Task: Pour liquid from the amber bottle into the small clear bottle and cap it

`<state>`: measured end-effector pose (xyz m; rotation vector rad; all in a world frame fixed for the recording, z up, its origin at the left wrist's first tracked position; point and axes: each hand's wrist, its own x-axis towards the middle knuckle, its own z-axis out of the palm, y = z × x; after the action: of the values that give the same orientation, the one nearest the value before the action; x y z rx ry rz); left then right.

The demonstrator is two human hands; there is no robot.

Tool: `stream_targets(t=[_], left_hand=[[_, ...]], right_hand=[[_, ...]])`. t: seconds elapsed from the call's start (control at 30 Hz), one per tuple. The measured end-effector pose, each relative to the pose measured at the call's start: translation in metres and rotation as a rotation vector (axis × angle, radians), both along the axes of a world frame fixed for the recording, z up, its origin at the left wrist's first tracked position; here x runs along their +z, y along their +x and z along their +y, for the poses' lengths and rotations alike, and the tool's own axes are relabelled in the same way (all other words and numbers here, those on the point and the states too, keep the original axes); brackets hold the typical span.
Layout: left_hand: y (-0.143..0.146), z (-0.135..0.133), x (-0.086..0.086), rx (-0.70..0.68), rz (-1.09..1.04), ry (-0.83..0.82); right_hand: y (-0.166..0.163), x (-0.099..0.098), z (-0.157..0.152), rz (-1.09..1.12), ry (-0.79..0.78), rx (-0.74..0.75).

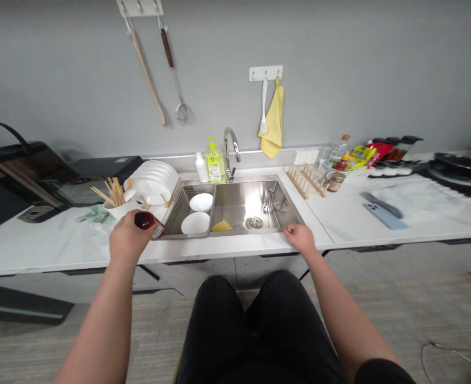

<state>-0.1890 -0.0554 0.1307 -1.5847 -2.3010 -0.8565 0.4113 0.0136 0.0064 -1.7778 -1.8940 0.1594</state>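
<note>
My left hand [128, 238] is closed around a small dark red bottle [149, 221] with a white cap, held tilted over the counter just left of the steel sink [291, 205]. My right hand [300, 238] rests on the counter edge at the sink's front right corner, fingers curled with nothing visible in them. Inside the sink, two white bowls [200, 202] sit in a wire basket on the left, and a yellow sponge [221, 226] lies near the drain.
A stack of white plates [152, 181] in a rack and a cup of chopsticks [111, 196] stand left of the sink. Soap bottles [214, 162] flank the faucet [231, 149]. An empty wooden rack [308, 180], condiments and a phone [385, 216] lie to the right.
</note>
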Motion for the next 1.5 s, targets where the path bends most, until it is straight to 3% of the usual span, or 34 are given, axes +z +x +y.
stream_targets(t=[0.07,0.17,0.3,0.4,0.5,0.67,0.97,1.1,1.23,1.33,1.4,1.5], left_hand=[[0.035,-0.009,-0.003,-0.090,-0.131,0.081],[0.097,-0.011,-0.012,-0.325,-0.285,0.066],[0.170,0.000,-0.024,-0.573,-0.296,0.036],[0.202,0.008,-0.032,-0.711,-0.260,-0.023],[0.216,0.011,-0.039,-0.823,-0.228,-0.043],[0.221,0.009,-0.053,-0.870,-0.304,0.024],[0.231,0.020,-0.109,-0.764,-0.873,-0.007],[0.232,0.019,-0.116,-0.775,-0.862,-0.020],[0.231,0.017,-0.119,-0.763,-0.834,-0.015],[0.230,0.018,-0.124,-0.762,-0.839,-0.023],[0.229,0.020,-0.128,-0.775,-0.843,-0.027],[0.228,0.020,-0.131,-0.785,-0.830,-0.046]], right_hand=[[-0.001,0.002,-0.001,0.002,0.000,0.004],[-0.002,0.006,-0.003,-0.002,-0.006,0.013],[-0.002,0.010,-0.006,0.007,-0.011,0.071],[-0.001,0.011,-0.006,0.014,-0.015,0.093],[0.001,0.011,-0.006,0.014,-0.016,0.094],[0.001,0.007,-0.004,0.019,-0.014,0.089],[-0.005,0.016,-0.009,0.163,-0.014,0.116],[-0.039,0.053,-0.022,0.242,0.001,0.226],[-0.099,0.121,-0.036,0.086,-0.013,0.422],[-0.148,0.166,-0.039,-0.128,0.023,0.454],[-0.177,0.185,-0.035,-0.311,0.046,0.469],[-0.210,0.197,-0.027,-0.496,0.017,0.482]])
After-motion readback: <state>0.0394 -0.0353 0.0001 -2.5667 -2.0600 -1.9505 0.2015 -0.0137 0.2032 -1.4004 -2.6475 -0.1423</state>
